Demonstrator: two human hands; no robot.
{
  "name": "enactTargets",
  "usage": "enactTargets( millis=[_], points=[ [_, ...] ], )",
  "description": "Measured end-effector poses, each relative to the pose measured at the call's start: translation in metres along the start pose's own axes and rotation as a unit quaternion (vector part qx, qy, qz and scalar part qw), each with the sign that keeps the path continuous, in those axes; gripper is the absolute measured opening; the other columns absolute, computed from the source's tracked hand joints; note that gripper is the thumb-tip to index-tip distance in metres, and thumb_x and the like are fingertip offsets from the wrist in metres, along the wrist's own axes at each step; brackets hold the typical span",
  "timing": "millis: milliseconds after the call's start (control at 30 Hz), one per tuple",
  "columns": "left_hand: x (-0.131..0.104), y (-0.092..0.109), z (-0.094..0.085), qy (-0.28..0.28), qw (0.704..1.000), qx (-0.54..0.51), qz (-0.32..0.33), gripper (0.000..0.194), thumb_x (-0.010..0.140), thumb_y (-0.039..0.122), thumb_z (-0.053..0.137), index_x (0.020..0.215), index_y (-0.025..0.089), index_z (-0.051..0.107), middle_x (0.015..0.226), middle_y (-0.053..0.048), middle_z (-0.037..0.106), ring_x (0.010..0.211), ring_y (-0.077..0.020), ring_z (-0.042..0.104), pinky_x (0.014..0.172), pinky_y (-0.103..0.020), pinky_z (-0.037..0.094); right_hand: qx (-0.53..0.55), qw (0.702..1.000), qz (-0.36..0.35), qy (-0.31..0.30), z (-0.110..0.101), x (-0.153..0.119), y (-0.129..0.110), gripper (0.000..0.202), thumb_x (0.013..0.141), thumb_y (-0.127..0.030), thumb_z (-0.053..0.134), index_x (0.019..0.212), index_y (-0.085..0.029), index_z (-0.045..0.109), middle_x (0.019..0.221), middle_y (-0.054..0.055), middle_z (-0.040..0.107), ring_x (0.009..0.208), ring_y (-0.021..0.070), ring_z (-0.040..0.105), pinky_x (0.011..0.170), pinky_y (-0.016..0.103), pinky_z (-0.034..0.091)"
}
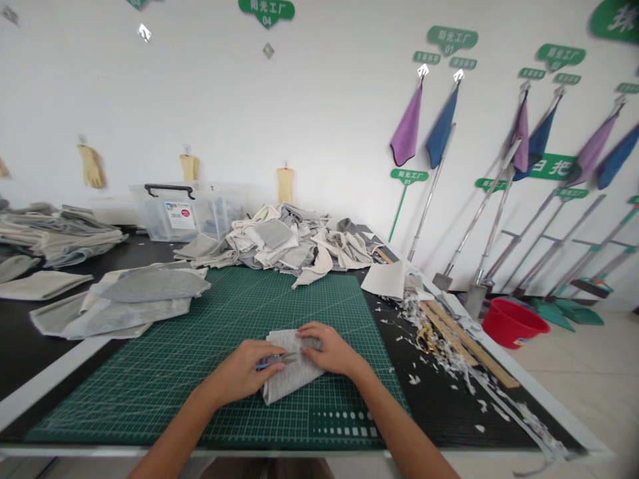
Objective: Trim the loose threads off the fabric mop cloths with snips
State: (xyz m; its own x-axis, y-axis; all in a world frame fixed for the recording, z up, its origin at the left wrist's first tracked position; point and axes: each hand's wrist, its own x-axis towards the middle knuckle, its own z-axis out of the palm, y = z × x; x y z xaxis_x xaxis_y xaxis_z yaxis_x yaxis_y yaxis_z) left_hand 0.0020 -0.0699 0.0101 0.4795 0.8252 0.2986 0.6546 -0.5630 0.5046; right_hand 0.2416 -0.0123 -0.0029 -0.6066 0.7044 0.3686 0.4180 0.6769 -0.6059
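A folded piece of light grey fabric (294,369) lies on the green cutting mat (239,299) near the front of the table. My left hand (247,369) is closed around small blue-handled thread snips (275,360), whose pointed blades rest over the fabric and point right. On the fabric's upper right part, my right hand (327,349) grips it with curled fingers. Behind the hands, a heaped pile of grey and cream fabric pieces (284,236) covers the mat's far edge. Flat grey pieces (144,293) are stacked to the left.
White scraps (449,352), gold-handled scissors (426,338) and wooden rulers (464,342) lie along the right side. A clear plastic box (200,216) stands at the back, beside more fabric (60,233). On the floor to the right are a red bucket (514,324) and leaning mops (474,266).
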Motion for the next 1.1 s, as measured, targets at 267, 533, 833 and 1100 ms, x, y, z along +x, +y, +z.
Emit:
enactTargets(
  millis=[267,533,833,1100],
  points=[
    [0.000,-0.001,0.000,0.005,1.000,-0.009,-0.005,0.028,0.086,0.038,0.058,0.107,0.023,0.070,0.102,-0.005,0.072,0.091,-0.0190,0.066,0.083,-0.027,0.049,-0.004,1.000,0.002,0.001,0.001,0.000,0.000,0.033,0.077,-0.018,0.064,0.110,-0.021,0.067,0.116,0.007,0.065,0.109,0.0220,0.059,0.101,0.040,0.042],
    [0.000,0.002,0.000,-0.005,1.000,-0.003,0.001,0.028,0.089,0.040,0.054,0.106,0.024,0.071,0.101,-0.004,0.073,0.090,-0.0187,0.066,0.083,-0.026,0.048,-0.003,1.000,0.000,-0.001,0.000,0.000,-0.001,0.033,0.076,-0.017,0.063,0.109,-0.021,0.067,0.116,0.006,0.065,0.109,0.0208,0.058,0.101,0.037,0.042],
    [-0.003,0.008,0.003,-0.024,1.000,0.000,0.005,0.027,0.090,0.039,0.053,0.105,0.024,0.071,0.099,-0.004,0.073,0.090,-0.0184,0.067,0.084,-0.026,0.047,-0.003,1.000,0.003,-0.003,-0.001,0.000,0.000,0.033,0.076,-0.018,0.063,0.109,-0.020,0.067,0.117,0.007,0.064,0.110,0.0213,0.058,0.102,0.037,0.042],
    [-0.002,0.019,0.008,-0.025,0.999,0.027,0.025,0.028,0.091,0.038,0.052,0.109,0.023,0.068,0.101,-0.004,0.072,0.090,-0.0184,0.066,0.083,-0.027,0.048,-0.001,1.000,0.002,0.001,0.000,0.000,0.003,0.032,0.077,-0.019,0.064,0.109,-0.019,0.067,0.117,0.007,0.065,0.110,0.0209,0.058,0.102,0.037,0.041]
  ],
)
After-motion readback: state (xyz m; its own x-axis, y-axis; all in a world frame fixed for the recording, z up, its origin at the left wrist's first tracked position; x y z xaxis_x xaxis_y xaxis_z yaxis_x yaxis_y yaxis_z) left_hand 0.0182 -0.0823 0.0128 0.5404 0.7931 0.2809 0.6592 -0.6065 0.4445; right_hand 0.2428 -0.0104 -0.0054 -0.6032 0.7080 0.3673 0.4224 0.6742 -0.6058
